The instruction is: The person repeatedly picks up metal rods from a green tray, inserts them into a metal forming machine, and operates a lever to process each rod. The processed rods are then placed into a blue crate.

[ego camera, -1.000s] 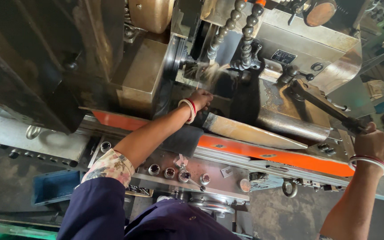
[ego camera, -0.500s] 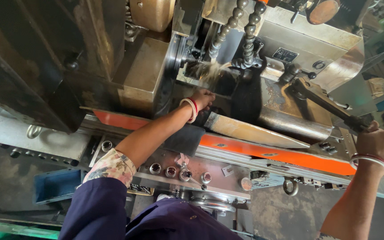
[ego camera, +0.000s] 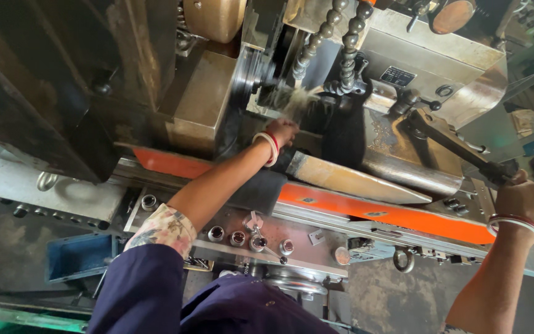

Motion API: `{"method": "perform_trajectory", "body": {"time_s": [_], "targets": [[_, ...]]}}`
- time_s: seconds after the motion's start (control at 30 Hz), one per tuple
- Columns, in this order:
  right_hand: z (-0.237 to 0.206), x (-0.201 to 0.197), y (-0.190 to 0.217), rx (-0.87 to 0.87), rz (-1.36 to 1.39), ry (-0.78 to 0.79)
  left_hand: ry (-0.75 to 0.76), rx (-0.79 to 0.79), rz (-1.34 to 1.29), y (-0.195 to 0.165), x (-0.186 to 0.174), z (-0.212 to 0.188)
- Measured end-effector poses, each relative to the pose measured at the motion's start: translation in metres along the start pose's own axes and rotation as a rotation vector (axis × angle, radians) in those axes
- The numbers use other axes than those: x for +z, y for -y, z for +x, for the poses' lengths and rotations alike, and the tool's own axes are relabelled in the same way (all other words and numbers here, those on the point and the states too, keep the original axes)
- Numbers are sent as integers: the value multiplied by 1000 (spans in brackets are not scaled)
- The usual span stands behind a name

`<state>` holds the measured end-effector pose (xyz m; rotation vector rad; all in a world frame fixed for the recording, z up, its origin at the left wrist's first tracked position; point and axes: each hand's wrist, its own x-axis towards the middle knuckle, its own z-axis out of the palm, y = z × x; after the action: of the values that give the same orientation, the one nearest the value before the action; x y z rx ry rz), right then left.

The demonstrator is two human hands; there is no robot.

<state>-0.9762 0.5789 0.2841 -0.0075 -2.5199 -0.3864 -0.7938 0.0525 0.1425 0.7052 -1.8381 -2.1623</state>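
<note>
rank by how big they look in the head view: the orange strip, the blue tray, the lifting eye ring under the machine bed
1. orange strip, the longest by far
2. blue tray
3. lifting eye ring, smallest

All three lie at a similar depth, so the order looks sound.

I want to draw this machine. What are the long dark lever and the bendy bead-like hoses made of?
The long dark lever in the right hand looks like dull, oily metal, with worn, shiny edges. The bendy bead-like hoses look like dark plastic ball segments, though grime makes that uncertain.
</note>
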Motion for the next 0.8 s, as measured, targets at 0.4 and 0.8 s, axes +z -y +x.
{"method": "perform_trajectory", "body": {"time_s": [0.4, 0.8], "targets": [[5, 0, 1, 15, 35, 71, -242, -242, -452, -75, 37, 68], [9, 6, 2, 20, 37, 51, -397, -113, -889, -64, 47, 121]]}}
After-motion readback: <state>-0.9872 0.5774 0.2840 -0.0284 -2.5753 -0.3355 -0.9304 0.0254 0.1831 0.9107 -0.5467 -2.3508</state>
